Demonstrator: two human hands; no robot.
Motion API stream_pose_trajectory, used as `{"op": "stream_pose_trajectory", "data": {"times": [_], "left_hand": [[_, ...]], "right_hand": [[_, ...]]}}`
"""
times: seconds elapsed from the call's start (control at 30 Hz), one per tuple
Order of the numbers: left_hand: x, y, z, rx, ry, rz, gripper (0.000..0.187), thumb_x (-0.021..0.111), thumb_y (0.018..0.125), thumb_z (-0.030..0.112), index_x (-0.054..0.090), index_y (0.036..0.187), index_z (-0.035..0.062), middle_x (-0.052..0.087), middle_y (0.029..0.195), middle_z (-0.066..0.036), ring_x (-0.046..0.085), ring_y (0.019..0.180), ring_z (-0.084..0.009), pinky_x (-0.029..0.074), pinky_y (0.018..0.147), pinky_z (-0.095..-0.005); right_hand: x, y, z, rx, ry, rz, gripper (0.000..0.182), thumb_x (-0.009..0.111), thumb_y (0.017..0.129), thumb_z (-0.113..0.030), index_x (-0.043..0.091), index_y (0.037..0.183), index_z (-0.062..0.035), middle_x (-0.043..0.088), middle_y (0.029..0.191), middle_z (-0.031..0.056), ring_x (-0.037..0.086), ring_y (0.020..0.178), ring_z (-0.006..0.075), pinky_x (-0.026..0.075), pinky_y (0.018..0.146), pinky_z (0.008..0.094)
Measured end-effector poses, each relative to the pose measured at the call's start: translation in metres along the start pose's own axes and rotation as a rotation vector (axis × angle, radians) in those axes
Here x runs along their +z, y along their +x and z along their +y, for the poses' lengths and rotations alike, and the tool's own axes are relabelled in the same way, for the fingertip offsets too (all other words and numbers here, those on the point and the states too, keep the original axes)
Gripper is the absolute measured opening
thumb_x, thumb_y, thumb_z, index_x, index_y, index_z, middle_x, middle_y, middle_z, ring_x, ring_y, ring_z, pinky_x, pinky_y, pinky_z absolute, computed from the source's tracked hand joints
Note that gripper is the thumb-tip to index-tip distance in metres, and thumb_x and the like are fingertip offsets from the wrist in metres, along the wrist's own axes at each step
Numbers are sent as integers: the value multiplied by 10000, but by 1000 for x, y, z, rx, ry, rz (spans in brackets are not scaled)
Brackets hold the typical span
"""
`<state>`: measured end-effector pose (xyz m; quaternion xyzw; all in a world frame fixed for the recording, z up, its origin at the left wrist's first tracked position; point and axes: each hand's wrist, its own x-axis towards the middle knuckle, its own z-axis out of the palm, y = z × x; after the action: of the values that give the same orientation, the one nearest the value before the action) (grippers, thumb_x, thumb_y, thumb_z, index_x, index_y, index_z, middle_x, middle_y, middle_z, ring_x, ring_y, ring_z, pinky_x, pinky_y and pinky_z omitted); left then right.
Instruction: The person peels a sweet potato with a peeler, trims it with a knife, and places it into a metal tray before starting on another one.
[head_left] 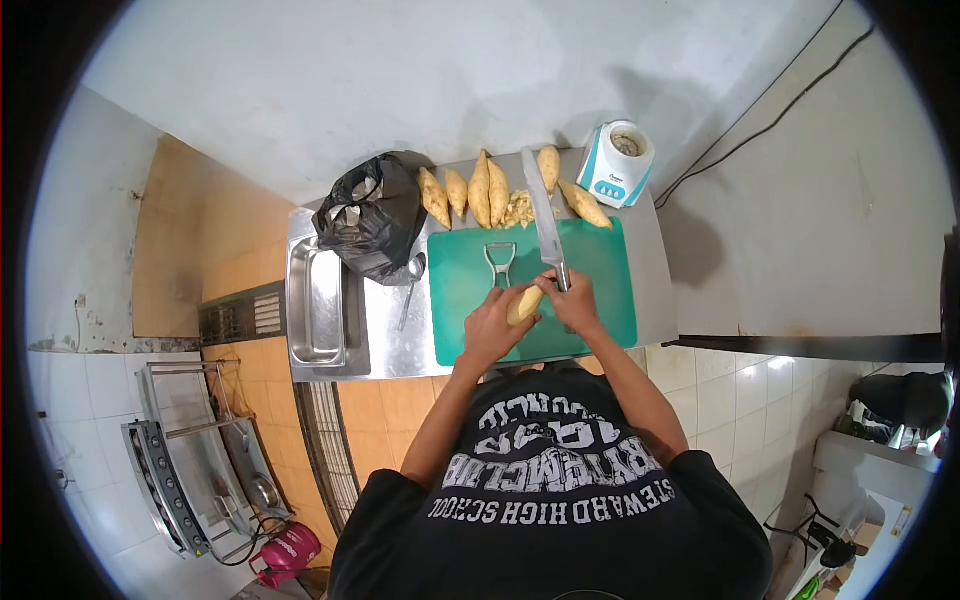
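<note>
The left hand (488, 326) grips a peeled root (526, 304); the right hand (579, 302) grips a knife (544, 213), tip toward 12 o'clock. A slip might cut fingers.

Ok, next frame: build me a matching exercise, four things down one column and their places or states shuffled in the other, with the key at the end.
Things
1. knife
2. peeler
3. black bag
4. appliance base

Places and states
A. standing at the back right of the counter, white and blue
B. gripped in the right hand, blade pointing away from the body
C. between the metal basin and the row of tubers
D. lying on the green board

Pairs: 1-B, 2-D, 3-C, 4-A
</note>
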<state>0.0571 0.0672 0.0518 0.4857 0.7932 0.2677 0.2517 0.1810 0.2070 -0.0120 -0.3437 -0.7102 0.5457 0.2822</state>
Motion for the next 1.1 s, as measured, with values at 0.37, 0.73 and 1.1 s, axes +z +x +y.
{"op": "stream_pose_trajectory", "data": {"times": [0.37, 0.73, 1.1], "left_hand": [[16, 3, -40, 69, -331, 124, 596, 772, 886, 363, 589, 1385, 93, 700, 1174, -143, 691, 998, -347, 547, 861, -423], [17, 13, -83, -7, -551, 75, 575, 641, 990, 338, 481, 1454, 40, 689, 1047, -135, 694, 931, -312, 566, 771, -435], [31, 9, -104, -224, 301, 311, 753, 756, 864, 255, 388, 1504, 106, 491, 1340, -215, 524, 1178, -434, 571, 814, -521]], "right_hand": [[-20, 7, -26, 333, 32, 60, 323, 730, 960, -247, 671, 782, 16, 650, 648, 68, 583, 589, 113, 443, 557, 316], [-42, -1, 6, 129, -478, 112, 346, 677, 955, -344, 655, 947, 1, 628, 685, 139, 593, 600, 325, 454, 600, 438], [-85, -63, 65, 150, -804, 235, 350, 694, 912, -315, 614, 1158, -79, 638, 1052, 142, 647, 1019, 382, 519, 847, 505]]}}
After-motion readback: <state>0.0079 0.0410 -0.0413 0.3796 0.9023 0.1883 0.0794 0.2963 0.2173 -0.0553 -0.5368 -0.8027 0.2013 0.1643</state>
